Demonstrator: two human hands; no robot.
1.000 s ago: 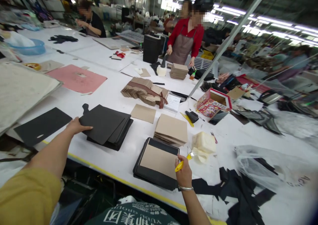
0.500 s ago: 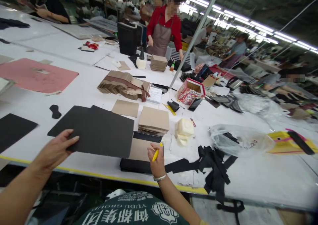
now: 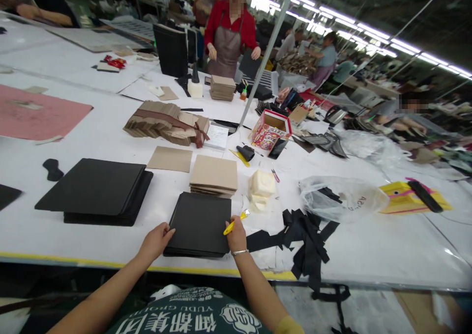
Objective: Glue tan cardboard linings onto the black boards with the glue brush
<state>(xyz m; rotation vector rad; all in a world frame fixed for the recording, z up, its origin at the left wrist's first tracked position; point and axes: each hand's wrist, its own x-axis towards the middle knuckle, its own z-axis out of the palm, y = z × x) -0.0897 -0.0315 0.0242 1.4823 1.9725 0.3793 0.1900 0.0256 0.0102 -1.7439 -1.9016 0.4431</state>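
A stack of black sheets (image 3: pixel 201 223) lies near the table's front edge. My left hand (image 3: pixel 157 240) pinches the left edge of its top sheet. At the right edge of that stack is my right hand (image 3: pixel 236 233), closed around a yellow-handled brush (image 3: pixel 236 222) whose bristles point up and right. A larger pile of black sheets (image 3: pixel 96 189) sits to the left, its top sheet jutting out leftward. Just behind the near stack are beige boards (image 3: pixel 214 173) in a pile, with a single beige sheet (image 3: pixel 169 158) beside them. A whitish tub (image 3: pixel 262 184) stands right of the boards.
Black strips (image 3: pixel 306 245) lie to the right, near a plastic bag (image 3: pixel 342 196) and a yellow box (image 3: pixel 401 196). A red box (image 3: pixel 271 127) and a slanted metal pole (image 3: pixel 269 54) stand farther back. Across the table, a person in red (image 3: pixel 230 34) holds a dark sheet.
My left hand moved right from the large black sheet, now on the left pile, to the near stack. A black sheet now covers the beige one there. The view has shifted right.
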